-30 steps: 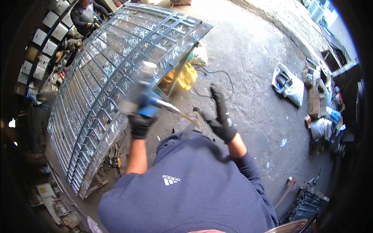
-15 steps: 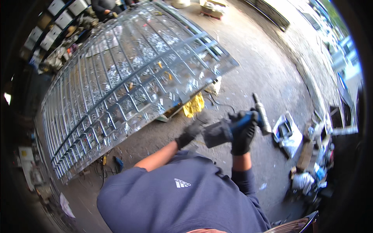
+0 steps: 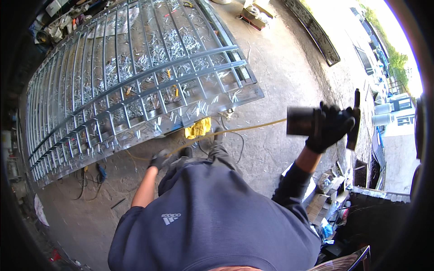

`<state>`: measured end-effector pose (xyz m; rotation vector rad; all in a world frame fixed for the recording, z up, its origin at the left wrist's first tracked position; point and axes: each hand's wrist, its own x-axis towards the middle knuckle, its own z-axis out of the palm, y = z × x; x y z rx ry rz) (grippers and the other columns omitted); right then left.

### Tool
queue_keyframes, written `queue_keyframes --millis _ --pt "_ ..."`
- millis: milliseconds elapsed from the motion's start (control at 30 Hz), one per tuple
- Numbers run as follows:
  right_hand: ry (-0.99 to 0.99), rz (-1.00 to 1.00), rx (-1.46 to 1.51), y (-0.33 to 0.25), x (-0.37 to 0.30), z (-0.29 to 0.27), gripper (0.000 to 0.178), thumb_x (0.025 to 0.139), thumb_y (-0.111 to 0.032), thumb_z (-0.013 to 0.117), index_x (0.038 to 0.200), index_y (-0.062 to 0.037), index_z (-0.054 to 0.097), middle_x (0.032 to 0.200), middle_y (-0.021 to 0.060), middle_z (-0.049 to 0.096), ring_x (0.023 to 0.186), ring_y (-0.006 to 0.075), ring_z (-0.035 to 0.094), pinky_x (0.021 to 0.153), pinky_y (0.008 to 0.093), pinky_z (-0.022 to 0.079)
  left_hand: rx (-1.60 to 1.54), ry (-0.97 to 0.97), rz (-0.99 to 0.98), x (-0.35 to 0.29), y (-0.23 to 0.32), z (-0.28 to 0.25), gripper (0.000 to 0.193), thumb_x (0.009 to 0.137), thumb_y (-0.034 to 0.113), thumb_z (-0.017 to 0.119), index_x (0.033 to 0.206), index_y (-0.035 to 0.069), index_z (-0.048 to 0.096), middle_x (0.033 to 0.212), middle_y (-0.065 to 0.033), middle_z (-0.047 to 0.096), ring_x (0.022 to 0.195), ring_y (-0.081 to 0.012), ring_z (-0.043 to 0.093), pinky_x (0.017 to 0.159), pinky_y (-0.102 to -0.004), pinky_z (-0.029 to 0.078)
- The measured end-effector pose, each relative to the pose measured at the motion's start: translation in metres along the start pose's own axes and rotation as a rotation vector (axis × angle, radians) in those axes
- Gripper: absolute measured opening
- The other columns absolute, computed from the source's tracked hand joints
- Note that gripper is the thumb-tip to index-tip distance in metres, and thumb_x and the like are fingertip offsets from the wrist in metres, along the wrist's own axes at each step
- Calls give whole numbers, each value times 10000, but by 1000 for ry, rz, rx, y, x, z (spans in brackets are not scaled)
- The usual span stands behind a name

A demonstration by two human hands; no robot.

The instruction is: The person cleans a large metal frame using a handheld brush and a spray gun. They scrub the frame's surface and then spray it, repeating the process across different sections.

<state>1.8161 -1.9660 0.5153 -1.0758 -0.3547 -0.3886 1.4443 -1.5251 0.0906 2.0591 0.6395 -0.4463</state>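
Raised to the right, my gloved right hand [image 3: 332, 126] is wrapped around the handle of an air rivet gun [image 3: 300, 121]. The gun has a dark cylindrical base and a long nose, held tilted up and away from the metal panel [image 3: 168, 86]. From its base a yellow air hose [image 3: 253, 127] stretches down to the left. My gloved left hand [image 3: 158, 161], low beside my leg, is closed around that hose. The panel of galvanized bars lies on a wide table, with many short metal pins [image 3: 181, 43] scattered among the bars.
A yellow cloth [image 3: 198, 128] hangs below the table's near edge. Black cables and a blue-handled tool [image 3: 102, 170] lie on the floor at left. An open box [image 3: 255, 16] stands at the far side. Cardboard and plastic scraps [image 3: 327, 198] are piled at right, near a long metal channel [image 3: 314, 31].
My right hand has lifted the rivet gun up and to the right. My left hand has moved down and left, away from the gun, and now holds the hose.
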Motion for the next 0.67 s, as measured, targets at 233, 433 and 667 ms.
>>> queue_keyframes --millis 233,433,667 --pt "-419 763 -510 200 203 -47 207 973 -262 664 1117 -142 574 767 55 596 669 243 660 619 422 602 -8 442 -318 -59 -44 52 149 874 214 735 959 92 741 786 -104 712 693 -229 643 635 -412 505" --pt "-842 1303 -651 388 192 -30 338 990 -406 657 1099 -91 601 787 86 658 629 223 668 563 396 586 -998 895 -454 -29 82 102 151 968 179 639 950 67 738 787 15 661 555 -70 467 522 -259 391" --pt "-977 1353 -691 506 181 0 399 967 -453 677 1110 -90 593 767 80 651 655 206 674 577 377 583 -479 614 -674 -74 162 157 248 963 252 600 1046 90 768 940 -101 750 834 -179 686 764 -326 535"
